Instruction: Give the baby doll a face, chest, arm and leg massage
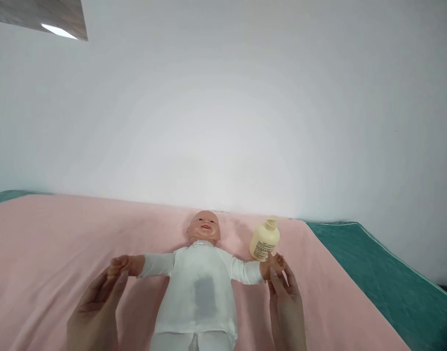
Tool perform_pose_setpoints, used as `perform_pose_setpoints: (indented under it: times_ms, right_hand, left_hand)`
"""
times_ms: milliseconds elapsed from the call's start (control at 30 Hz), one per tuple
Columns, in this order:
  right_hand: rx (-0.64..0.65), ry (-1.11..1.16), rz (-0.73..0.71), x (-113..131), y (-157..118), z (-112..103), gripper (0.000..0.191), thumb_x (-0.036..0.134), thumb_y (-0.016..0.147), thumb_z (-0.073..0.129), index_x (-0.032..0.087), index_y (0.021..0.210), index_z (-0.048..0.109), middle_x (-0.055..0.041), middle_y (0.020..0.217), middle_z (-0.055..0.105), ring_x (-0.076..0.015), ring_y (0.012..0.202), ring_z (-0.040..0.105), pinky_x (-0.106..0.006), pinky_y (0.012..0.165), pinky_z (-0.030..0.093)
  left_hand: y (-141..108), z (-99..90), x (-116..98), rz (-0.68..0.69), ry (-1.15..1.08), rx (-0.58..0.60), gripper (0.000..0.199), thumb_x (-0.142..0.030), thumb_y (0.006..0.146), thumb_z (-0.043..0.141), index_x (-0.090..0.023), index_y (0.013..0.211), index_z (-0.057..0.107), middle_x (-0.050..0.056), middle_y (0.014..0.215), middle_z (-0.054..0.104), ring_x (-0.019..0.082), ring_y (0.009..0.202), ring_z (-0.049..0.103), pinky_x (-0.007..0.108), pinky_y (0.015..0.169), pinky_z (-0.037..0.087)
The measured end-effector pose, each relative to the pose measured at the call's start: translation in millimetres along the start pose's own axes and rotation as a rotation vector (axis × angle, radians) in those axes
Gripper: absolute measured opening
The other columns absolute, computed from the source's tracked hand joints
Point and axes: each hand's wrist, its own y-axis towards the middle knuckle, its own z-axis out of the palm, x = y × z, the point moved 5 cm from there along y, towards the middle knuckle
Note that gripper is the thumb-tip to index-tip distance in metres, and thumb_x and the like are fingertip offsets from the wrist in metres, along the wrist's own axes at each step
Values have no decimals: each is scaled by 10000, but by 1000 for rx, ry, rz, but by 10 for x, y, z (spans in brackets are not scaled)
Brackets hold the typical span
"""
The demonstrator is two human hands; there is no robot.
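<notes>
A baby doll with a white cloth body lies on its back, its arms stretched out to both sides. My left hand is closed around the doll's hand on the left of the view. On the other side, my right hand pinches the doll's other hand between thumb and fingers. A grey patch shows on the doll's belly. Just beyond my right hand stands a pale yellow pump bottle with printed text, partly covered by the doll's hand. The doll's lower legs are outside the view.
A pink cloth with some creases covers the surface under the doll. Green cloth shows beyond its right edge and at the far left corner. A white wall rises behind. A dark panel hangs at the upper left.
</notes>
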Motion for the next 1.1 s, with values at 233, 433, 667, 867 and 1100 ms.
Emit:
perform_pose_setpoints:
  times_ms: [233,433,667,867,1100]
  right_hand:
    - [535,-244,-330,262,-465,571,252,273,836,677,263,1087,676,-67,1144,667,-259,1089,598,-406,953,490]
    - [870,-435,-629,252,-751,830,372,79,830,620,318,1112,664,-7,1133,674,-198,1064,605,-460,1117,307]
    - [903,-516,-712,277,-795,846,303,48,850,557,291,982,681,1,1085,684,-173,1019,623,-446,1126,291]
    - [927,-535,-718,296,-808,859,319,17,835,539,279,954,675,2,1065,684,-165,1006,621,-444,1135,269]
    - [653,-351,-488,218,-609,705,273,183,852,628,273,1108,665,-53,1134,671,-236,1071,607,-459,1051,404]
  left_hand:
    - [-424,409,-517,347,96,394,286,-339,817,655,-291,1096,614,-8,1103,705,186,994,673,266,774,582]
    - [-612,539,-634,1124,247,548,377,-155,832,610,-254,1188,539,7,1134,702,147,1054,644,277,913,512]
    - [-630,568,-623,1144,315,585,302,-175,855,571,-249,1148,574,18,1134,702,137,1020,657,253,894,517]
    - [-609,586,-585,1111,270,615,311,-172,846,593,-266,1142,583,-8,1138,697,127,1033,647,238,902,521]
    - [-464,426,-519,290,20,451,253,-335,819,652,-296,1069,643,-17,1082,717,190,993,678,292,849,574]
